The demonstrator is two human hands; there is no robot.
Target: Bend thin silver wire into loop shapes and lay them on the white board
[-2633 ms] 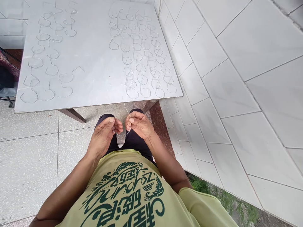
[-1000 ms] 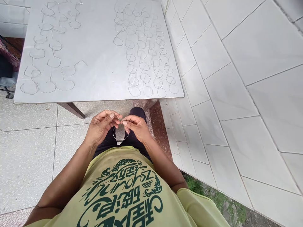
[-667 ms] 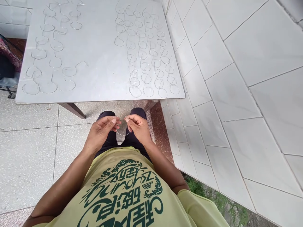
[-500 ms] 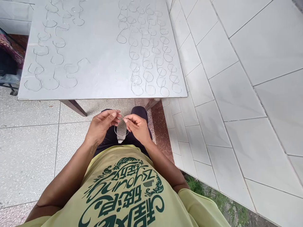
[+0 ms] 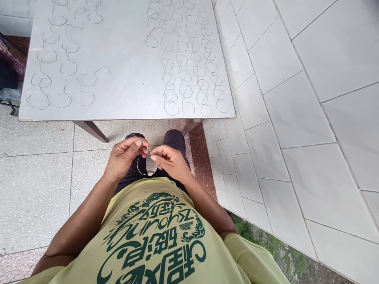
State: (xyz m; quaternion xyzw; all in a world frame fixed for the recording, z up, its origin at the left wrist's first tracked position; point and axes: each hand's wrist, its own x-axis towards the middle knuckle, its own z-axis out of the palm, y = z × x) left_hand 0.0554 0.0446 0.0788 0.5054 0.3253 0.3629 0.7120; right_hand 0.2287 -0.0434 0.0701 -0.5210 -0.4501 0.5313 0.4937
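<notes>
A thin, silvery piece of wire [image 5: 138, 167] is pinched between both hands above my lap, its lower part bent in an open curve. My left hand [image 5: 126, 156] grips it between thumb and fingers, and one end sticks out past the fingertips. Just beside it, my right hand [image 5: 170, 161] pinches the same wire between thumb and forefinger. Rows of S-shaped wire pieces [image 5: 185, 90] lie on the right of the white table [image 5: 124, 88]. Looser curved wire pieces [image 5: 85, 98] lie on its left.
The table's front edge is just beyond my knees, with a dark wooden leg [image 5: 91, 131] below. A white tiled wall [image 5: 263, 110] runs along the right side. Dark items [image 5: 10, 75] stand at the far left. Green plants [image 5: 251, 232] grow at lower right.
Both hands have shifted slightly left with the wire. Its lower curve now hangs wider and further left, and the end beyond my left fingertips sticks out more. The camera view has tilted slightly.
</notes>
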